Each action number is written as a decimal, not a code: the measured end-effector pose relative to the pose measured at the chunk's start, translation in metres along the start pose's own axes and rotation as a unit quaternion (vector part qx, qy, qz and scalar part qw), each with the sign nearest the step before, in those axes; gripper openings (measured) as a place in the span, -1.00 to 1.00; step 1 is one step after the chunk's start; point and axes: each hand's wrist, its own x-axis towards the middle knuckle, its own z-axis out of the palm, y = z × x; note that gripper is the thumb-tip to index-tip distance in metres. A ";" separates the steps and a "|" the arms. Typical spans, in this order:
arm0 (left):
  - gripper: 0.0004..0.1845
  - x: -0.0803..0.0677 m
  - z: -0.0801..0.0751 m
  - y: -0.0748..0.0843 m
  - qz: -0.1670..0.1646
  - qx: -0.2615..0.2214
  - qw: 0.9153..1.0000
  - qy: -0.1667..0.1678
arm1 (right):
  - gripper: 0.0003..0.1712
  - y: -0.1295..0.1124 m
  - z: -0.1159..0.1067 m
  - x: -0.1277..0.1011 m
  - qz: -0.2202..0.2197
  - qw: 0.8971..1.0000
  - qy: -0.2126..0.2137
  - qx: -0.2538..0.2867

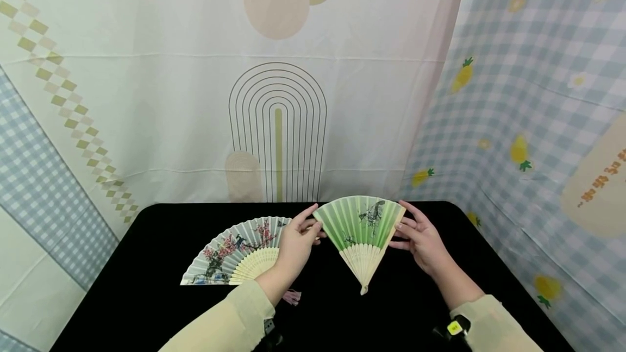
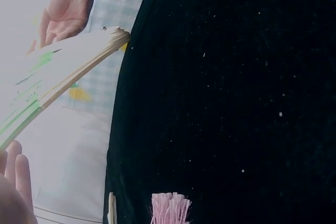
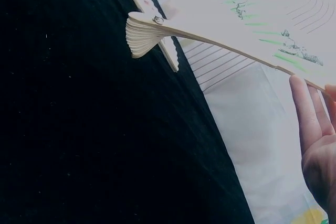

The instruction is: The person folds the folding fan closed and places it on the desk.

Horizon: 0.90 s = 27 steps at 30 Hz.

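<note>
A green folding fan (image 1: 359, 224), partly spread, with a dark ink drawing and pale ribs, is held up over the black table. My left hand (image 1: 293, 249) pinches its left outer edge near the top. At the opposite edge, my right hand (image 1: 424, 246) grips the outer rib between thumb and fingers. The fan's pivot end (image 3: 144, 32) points down toward me, its ribs stacked together in the right wrist view. Behind my left hand lies a white folding fan (image 1: 222, 257), spread wide, with pink blossoms and a bird; my hand and forearm cover its right part.
A pink tassel (image 1: 292, 297) lies beside my left forearm. The black cloth-covered table (image 1: 371, 325) reaches back to a white printed curtain (image 1: 186, 124). On the right hangs a blue checked curtain (image 1: 489, 124) with pineapple prints.
</note>
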 end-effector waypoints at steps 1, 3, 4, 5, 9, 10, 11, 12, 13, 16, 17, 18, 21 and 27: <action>-0.48 0.000 0.000 0.000 0.001 0.000 1.000 0.000 | -0.17 0.000 0.000 0.000 0.001 1.000 0.001 0.000; -0.47 0.000 0.001 -0.001 0.001 0.001 1.000 0.000 | -0.17 0.000 0.001 0.000 0.004 1.000 0.001 0.001; -0.47 0.002 0.000 -0.004 -0.002 0.003 1.000 0.000 | -0.17 -0.001 0.001 -0.001 0.006 1.000 0.002 0.002; -0.46 0.003 0.000 -0.008 -0.005 0.002 1.000 0.000 | -0.17 -0.001 0.001 -0.001 0.008 1.000 0.003 0.002; -0.45 0.011 -0.001 -0.025 -0.010 0.003 1.000 -0.003 | -0.17 -0.002 0.002 -0.001 0.008 1.000 0.005 -0.001; -0.45 0.012 -0.001 -0.029 -0.010 0.004 1.000 -0.003 | -0.17 -0.002 0.002 -0.002 0.007 1.000 0.004 -0.002; -0.45 0.012 -0.001 -0.030 -0.008 0.004 1.000 -0.003 | -0.17 -0.002 0.002 -0.002 0.007 1.000 0.004 -0.003; -0.45 0.012 -0.001 -0.031 -0.005 0.007 1.000 -0.003 | -0.17 -0.003 0.002 -0.002 0.007 1.000 0.003 -0.005; -0.45 0.012 -0.001 -0.031 -0.003 0.009 1.000 -0.002 | -0.18 -0.003 0.003 -0.002 0.006 1.000 0.004 -0.006; -0.47 0.012 -0.001 -0.030 -0.001 0.013 1.000 -0.004 | -0.18 -0.002 0.004 -0.001 0.008 1.000 0.005 -0.010; -0.48 0.012 -0.001 -0.030 -0.002 0.014 1.000 -0.004 | -0.18 -0.002 0.004 -0.001 0.009 1.000 0.006 -0.012; -0.48 0.012 -0.001 -0.030 -0.002 0.014 1.000 -0.005 | -0.18 -0.001 0.005 -0.001 0.010 1.000 0.007 -0.013; -0.49 0.012 0.000 -0.031 0.000 0.018 1.000 -0.008 | -0.18 0.001 0.006 -0.002 0.013 1.000 0.009 -0.018; -0.48 0.011 0.001 -0.031 0.000 0.024 1.000 -0.007 | -0.19 0.003 0.008 -0.002 0.006 1.000 0.010 -0.025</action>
